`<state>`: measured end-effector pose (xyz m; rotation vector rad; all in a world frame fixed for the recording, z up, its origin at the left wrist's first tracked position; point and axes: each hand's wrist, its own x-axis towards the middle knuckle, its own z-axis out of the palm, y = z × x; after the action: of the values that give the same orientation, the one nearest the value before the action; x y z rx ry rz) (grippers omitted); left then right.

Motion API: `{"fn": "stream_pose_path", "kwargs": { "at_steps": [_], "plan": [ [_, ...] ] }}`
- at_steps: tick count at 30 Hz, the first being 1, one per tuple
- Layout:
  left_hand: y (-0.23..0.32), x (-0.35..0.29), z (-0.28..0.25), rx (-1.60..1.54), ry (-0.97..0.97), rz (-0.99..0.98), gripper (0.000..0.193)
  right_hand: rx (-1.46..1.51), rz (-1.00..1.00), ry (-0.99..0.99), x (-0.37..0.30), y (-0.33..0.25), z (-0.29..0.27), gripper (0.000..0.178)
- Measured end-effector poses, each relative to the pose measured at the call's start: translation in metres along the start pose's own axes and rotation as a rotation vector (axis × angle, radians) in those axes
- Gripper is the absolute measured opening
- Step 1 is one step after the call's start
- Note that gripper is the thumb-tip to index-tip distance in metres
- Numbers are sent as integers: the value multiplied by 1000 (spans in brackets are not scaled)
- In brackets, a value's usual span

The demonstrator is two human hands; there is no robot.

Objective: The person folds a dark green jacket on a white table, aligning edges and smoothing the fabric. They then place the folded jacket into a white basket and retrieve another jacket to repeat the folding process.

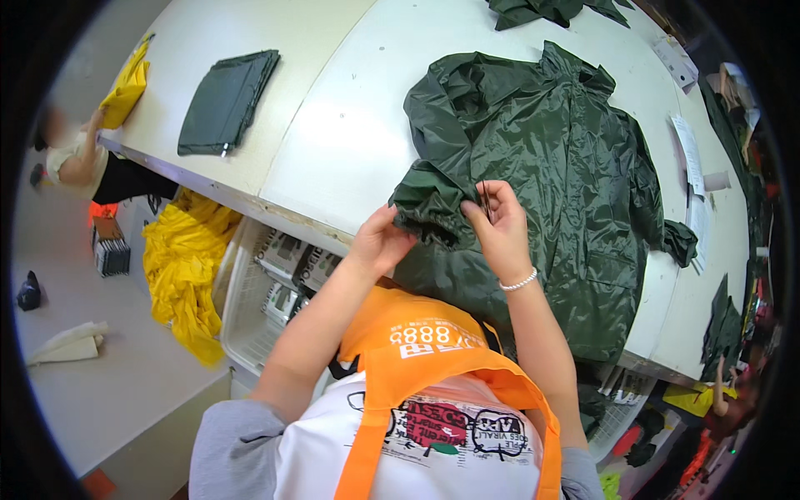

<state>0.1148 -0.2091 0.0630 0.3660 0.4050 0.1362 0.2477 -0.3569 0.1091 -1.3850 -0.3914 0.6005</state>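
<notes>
A dark green rain jacket [558, 167] lies spread on the white table, its collar toward the far side. My left hand [382, 242] is closed on the edge of its left-lying sleeve, at the gathered cuff [429, 208], which is lifted toward me. Just right of the cuff, my right hand [504, 233] has its fingers closed around small metal thread snips [486, 200], their thin blades pointing away from me. The right fingertips are close against the cuff; whether they also pinch the fabric I cannot tell.
A folded dark green stack [227, 104] lies on the table [333, 125] at left. Below its edge stand a white basket [242, 321] of packages and a yellow fabric heap [187, 267]. Another person [79, 162] handles yellow fabric at far left. Papers [690, 158] lie at right.
</notes>
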Motion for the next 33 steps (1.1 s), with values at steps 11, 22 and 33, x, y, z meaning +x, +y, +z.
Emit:
{"fn": "stream_pose_path", "kwargs": {
  "at_steps": [11, 22, 33],
  "plan": [
    [47, 10, 32, 741, -264, 242, 68, -56, 69, 77, 18, -24, -6, 18],
    [14, 21, 37, 429, -24, 215, 21, 17, 513, 4, -22, 31, -37, 12],
    [44, 19, 76, 1119, -284, -82, 20, -405, 74, -277, 7, -51, -28, 42]
  ]
}}
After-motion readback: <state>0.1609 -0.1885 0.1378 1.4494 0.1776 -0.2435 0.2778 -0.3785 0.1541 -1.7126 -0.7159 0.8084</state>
